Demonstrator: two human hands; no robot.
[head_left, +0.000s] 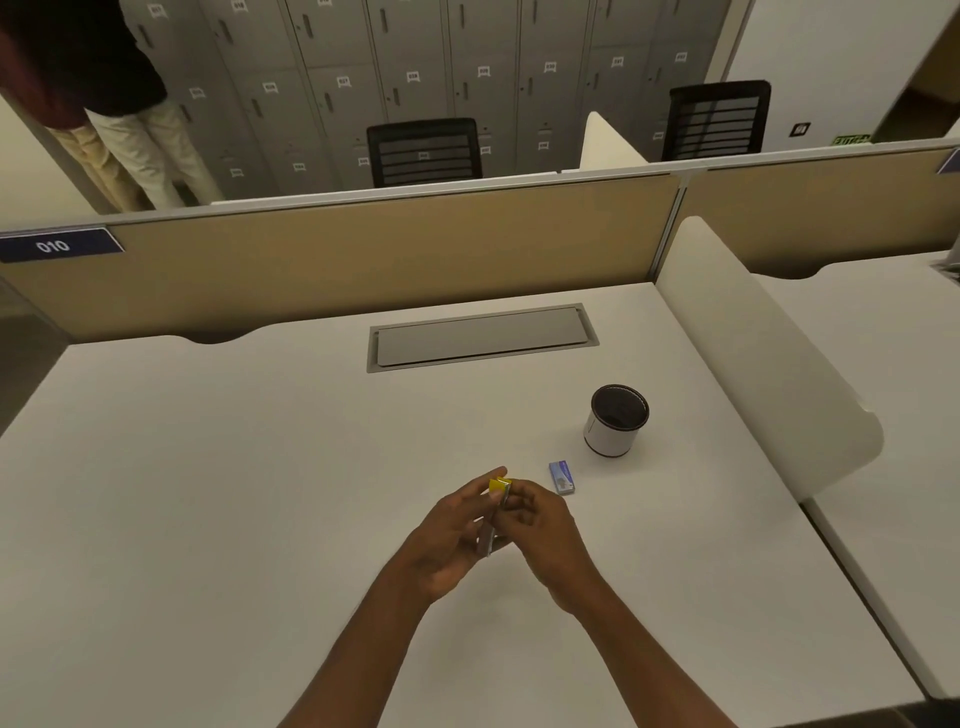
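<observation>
At the far left, a blue label (54, 245) reading 010 sits on the tan partition (363, 249) behind the white desk (234, 467). Near the middle of the desk and lifted above it, the left hand (452, 530) curls its fingers round the metal body of a yellow-topped stapler (500, 487), which stands roughly upright. The right hand (540, 535) meets it from the other side, fingertips pinching just under the yellow end. A small blue box (561, 477) lies flat just beside the right hand. Farther right and back stands a white cup (613, 436) with a dark inside, near the white side divider (753, 353).
</observation>
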